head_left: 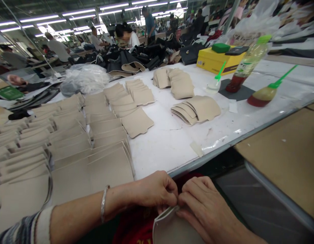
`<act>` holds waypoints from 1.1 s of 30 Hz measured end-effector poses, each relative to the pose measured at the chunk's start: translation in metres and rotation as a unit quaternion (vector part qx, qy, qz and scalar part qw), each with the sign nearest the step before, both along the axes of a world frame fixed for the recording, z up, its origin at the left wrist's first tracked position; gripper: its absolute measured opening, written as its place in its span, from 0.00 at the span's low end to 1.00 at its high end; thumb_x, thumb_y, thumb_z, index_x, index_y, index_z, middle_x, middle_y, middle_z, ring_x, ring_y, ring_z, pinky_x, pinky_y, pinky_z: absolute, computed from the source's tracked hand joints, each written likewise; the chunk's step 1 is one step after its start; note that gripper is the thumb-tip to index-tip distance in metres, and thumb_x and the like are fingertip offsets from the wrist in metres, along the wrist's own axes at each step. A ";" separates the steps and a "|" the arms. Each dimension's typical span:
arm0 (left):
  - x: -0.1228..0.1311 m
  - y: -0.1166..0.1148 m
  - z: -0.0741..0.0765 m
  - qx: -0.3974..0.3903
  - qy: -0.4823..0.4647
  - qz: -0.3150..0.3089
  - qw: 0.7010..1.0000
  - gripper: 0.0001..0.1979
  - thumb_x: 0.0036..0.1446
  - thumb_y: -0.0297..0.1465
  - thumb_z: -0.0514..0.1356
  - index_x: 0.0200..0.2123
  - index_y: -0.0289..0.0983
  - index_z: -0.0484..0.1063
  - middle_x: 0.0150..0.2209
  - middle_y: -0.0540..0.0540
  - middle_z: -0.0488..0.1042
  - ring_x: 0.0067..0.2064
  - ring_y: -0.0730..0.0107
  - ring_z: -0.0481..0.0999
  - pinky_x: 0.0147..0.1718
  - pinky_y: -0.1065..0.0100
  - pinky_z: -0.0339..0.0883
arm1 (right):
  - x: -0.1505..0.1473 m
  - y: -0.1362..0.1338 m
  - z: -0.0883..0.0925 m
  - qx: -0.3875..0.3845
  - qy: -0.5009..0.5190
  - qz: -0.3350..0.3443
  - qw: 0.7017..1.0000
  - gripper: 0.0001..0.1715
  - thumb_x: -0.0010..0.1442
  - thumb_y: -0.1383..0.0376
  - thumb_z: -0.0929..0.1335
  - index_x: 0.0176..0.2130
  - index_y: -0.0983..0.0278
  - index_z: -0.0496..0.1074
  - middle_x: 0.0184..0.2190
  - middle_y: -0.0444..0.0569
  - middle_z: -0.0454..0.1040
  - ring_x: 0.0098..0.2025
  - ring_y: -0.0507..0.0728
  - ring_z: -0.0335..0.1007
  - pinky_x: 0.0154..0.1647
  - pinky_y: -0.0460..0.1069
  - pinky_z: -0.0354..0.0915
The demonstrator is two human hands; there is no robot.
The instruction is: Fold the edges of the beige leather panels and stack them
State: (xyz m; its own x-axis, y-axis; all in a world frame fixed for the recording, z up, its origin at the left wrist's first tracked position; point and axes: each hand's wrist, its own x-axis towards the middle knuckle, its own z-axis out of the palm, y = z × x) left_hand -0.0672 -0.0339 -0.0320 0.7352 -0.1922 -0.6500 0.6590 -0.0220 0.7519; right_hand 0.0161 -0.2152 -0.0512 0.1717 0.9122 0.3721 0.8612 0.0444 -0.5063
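Low in the view, in front of the table edge, both my hands pinch the upper edge of a beige leather-like piece [179, 228]. My left hand [158, 189], with a silver bangle at its wrist, has its fingers curled closed at the piece's top corner. Right beside it, my right hand [204, 206] is closed on the same edge, thumb below and fingers above. Two layers with a pale rim show along that edge. The lower part of the piece runs out of view, and my fingertips partly hide the pinched spot.
Rows of overlapping beige pieces [106, 166] cover the left of the white table [162, 152]. Smaller beige stacks [205, 108] lie farther back. At right stand a tilted bottle of red liquid [244, 73], a squeeze bottle [263, 95] and a yellow box [206, 61]. People work behind.
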 end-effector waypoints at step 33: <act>0.038 0.004 0.008 -0.002 -0.136 -0.123 0.983 0.10 0.50 0.36 0.62 0.24 0.35 0.69 0.22 0.56 0.59 0.26 0.77 0.56 0.25 0.73 0.52 | 0.025 -0.012 0.059 -0.133 0.184 0.019 0.974 0.07 0.69 0.70 0.59 0.38 0.58 0.59 0.39 0.46 0.68 0.40 0.56 0.67 0.40 0.50 0.68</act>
